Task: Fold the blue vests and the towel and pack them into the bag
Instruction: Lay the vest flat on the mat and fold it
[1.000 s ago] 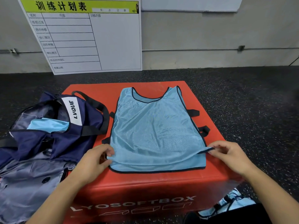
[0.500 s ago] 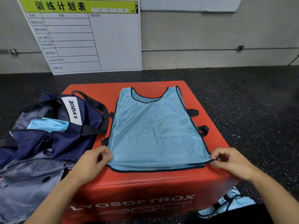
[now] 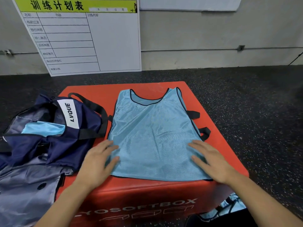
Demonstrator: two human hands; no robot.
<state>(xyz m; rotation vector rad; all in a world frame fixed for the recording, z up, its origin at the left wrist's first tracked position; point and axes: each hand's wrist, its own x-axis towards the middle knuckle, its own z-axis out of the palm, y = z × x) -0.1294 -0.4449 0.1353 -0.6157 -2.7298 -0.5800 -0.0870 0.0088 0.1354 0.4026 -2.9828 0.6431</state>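
Both hands, left (image 3: pixel 98 163) and right (image 3: pixel 211 163), are being pressed flat, fingers straight, on the light-blue mesh vest (image 3: pixel 152 136) spread over the red soft box (image 3: pixel 218 148); likely light, limp and slippery, it is best pinched at the near hem corners.

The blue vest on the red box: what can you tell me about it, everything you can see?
The blue vest is light blue, shiny mesh-like fabric with dark piping round neck and armholes and black side straps. It lies spread flat, neck away from the person, on the red box. The left hand and right hand rest flat with straight fingers on its lower corners. Beside it, at its left, sits the navy bag.
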